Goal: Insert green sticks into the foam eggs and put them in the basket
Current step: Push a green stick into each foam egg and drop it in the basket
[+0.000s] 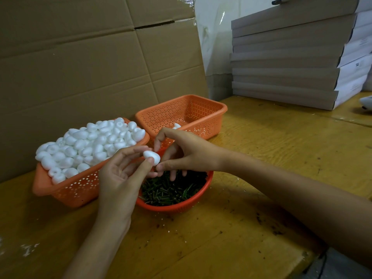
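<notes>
Yellow wooden table [251,218] stands against a wall of brown cardboard [80,67]. At the left sits an orange perforated basket [76,190], heaped above its rim with white foam eggs [90,146]. Just right of it the left hand [118,178], palm up, pinches one foam egg [152,157] between thumb and fingertips, above the near edge of a round red bowl [175,207]. The bowl holds a bed of dark green sticks [169,190], partly hidden by both hands. The right hand [187,154] meets the egg at its lower end, fingers curled and thumb tip against it; whether a stick is between them cannot be made out. Behind stands a second orange basket [201,111], with one white egg [177,125] showing over the knuckles. Far right, a stack of flat grey boxes [291,63] rises, and a white object [366,102] is cut off by the edge.
</notes>
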Demonstrator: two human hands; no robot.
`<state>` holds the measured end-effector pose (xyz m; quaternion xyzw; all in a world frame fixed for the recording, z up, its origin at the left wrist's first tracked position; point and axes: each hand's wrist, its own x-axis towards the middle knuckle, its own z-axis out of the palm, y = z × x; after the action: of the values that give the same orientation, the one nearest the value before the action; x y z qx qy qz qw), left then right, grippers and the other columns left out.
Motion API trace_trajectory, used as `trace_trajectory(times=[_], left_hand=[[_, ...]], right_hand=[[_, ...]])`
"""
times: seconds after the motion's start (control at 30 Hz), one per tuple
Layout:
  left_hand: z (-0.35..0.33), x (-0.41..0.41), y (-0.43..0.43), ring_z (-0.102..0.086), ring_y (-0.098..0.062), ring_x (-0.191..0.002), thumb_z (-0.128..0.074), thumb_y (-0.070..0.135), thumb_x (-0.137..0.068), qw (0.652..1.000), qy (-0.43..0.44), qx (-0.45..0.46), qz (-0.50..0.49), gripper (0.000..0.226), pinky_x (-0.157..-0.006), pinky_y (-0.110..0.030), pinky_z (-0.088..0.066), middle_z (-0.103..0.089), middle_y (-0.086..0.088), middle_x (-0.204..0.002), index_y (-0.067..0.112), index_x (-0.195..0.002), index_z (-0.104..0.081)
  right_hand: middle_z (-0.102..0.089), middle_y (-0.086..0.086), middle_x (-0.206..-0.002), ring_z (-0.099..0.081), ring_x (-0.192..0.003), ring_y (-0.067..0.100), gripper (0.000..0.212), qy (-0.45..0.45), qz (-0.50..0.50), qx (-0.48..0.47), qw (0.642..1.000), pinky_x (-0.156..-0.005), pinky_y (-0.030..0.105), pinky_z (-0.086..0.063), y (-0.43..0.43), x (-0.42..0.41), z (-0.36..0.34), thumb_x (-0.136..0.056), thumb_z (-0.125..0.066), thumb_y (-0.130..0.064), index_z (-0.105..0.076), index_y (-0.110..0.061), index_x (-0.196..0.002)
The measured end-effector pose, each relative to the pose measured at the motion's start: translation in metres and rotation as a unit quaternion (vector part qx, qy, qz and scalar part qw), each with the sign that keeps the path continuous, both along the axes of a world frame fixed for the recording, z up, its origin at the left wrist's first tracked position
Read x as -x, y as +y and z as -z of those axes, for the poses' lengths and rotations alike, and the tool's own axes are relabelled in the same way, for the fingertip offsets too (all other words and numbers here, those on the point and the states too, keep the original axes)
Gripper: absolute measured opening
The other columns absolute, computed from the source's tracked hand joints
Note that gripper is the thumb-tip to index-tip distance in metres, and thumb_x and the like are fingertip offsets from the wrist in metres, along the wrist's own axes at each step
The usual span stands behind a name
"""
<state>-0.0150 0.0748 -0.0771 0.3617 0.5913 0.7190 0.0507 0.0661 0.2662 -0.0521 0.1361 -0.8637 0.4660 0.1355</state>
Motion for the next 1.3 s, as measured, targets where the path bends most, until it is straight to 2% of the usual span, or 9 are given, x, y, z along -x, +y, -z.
trace_trajectory(times=[0.07, 0.17, 0.33, 0.57, 0.8, 0.97, 1.13, 1.3], left_hand=[[-0.0003, -0.0008, 0.0011, -0.079, -0.020, -0.098, -0.080, 0.016, -0.084, 1.000, -0.003, -0.003, -0.006, 0.027, -0.069, -0.022, -0.062, -0.081, -0.003, -0.111, 0.019, -0.111, -0.076], [0.0007, 0.0001, 0.0021, -0.079, -0.019, -0.101, -0.080, 0.006, -0.088, 1.000, -0.010, -0.004, -0.017, 0.034, -0.068, -0.022, -0.062, -0.080, -0.002, -0.114, 0.016, -0.119, -0.073], [0.0015, 0.0021, 0.0007, -0.079, -0.021, -0.100, -0.077, 0.000, -0.090, 1.000, -0.006, 0.004, -0.011, 0.028, -0.068, -0.022, -0.062, -0.081, -0.003, -0.108, 0.016, -0.112, -0.074], [0.0008, 0.0026, 0.0007, -0.079, -0.020, -0.099, -0.074, -0.007, -0.091, 1.000, -0.009, 0.003, 0.000, 0.028, -0.069, -0.022, -0.062, -0.081, -0.004, -0.107, 0.012, -0.113, -0.072], [-0.0006, 0.0019, -0.0007, -0.079, -0.021, -0.102, -0.075, -0.002, -0.090, 1.000, -0.012, -0.003, 0.010, 0.028, -0.072, -0.022, -0.062, -0.081, -0.004, -0.110, 0.011, -0.114, -0.071], [-0.0019, -0.0014, -0.0002, -0.079, -0.022, -0.101, -0.084, 0.023, -0.076, 1.000, -0.021, -0.012, -0.016, 0.042, -0.077, -0.025, -0.063, -0.079, -0.005, -0.114, 0.016, -0.115, -0.071], [-0.0016, -0.0007, 0.0000, -0.079, -0.024, -0.095, -0.084, 0.020, -0.076, 1.000, -0.022, -0.004, -0.017, 0.038, -0.073, -0.024, -0.063, -0.081, -0.007, -0.104, 0.017, -0.111, -0.071], [-0.0015, 0.0010, -0.0003, -0.079, -0.023, -0.097, -0.082, 0.009, -0.082, 1.000, -0.023, -0.002, -0.014, 0.034, -0.074, -0.024, -0.063, -0.081, -0.006, -0.106, 0.016, -0.113, -0.070]], right_hand=[[-0.080, 0.009, -0.093, -0.078, -0.072, 0.025, 0.034, 0.002, 0.000, 0.001, 1.000, -0.055, 0.030, -0.059, 0.0003, 0.0002, -0.0001, -0.099, -0.071, -0.012, -0.045, -0.007, -0.120], [-0.080, 0.009, -0.093, -0.078, -0.071, 0.025, 0.034, 0.005, 0.000, 0.001, 1.000, -0.054, 0.029, -0.059, 0.0001, 0.0008, 0.0005, -0.099, -0.071, -0.012, -0.045, -0.006, -0.119], [-0.080, 0.009, -0.092, -0.078, -0.071, 0.025, 0.034, 0.005, 0.001, -0.001, 1.000, -0.054, 0.030, -0.059, -0.0001, 0.0007, 0.0002, -0.099, -0.072, -0.012, -0.046, -0.006, -0.120], [-0.080, 0.007, -0.091, -0.077, -0.071, 0.026, 0.037, 0.001, 0.005, -0.005, 1.000, -0.055, 0.032, -0.059, -0.0013, 0.0000, -0.0008, -0.098, -0.073, -0.012, -0.045, -0.003, -0.121], [-0.080, 0.010, -0.092, -0.077, -0.070, 0.028, 0.036, -0.003, 0.008, 0.001, 1.000, -0.055, 0.033, -0.058, -0.0011, -0.0009, -0.0013, -0.098, -0.072, -0.010, -0.044, -0.002, -0.117], [-0.080, 0.012, -0.093, -0.077, -0.070, 0.028, 0.034, 0.003, 0.005, 0.001, 1.000, -0.054, 0.032, -0.057, -0.0016, -0.0010, -0.0016, -0.098, -0.072, -0.009, -0.044, -0.002, -0.116], [-0.080, 0.011, -0.093, -0.077, -0.071, 0.027, 0.034, 0.003, 0.004, 0.001, 1.000, -0.054, 0.029, -0.058, -0.0007, -0.0005, -0.0012, -0.098, -0.072, -0.010, -0.045, -0.003, -0.117], [-0.080, 0.011, -0.093, -0.078, -0.071, 0.026, 0.037, 0.000, 0.004, 0.003, 1.000, -0.054, 0.028, -0.058, -0.0009, -0.0003, -0.0009, -0.097, -0.073, -0.010, -0.044, -0.002, -0.118]])
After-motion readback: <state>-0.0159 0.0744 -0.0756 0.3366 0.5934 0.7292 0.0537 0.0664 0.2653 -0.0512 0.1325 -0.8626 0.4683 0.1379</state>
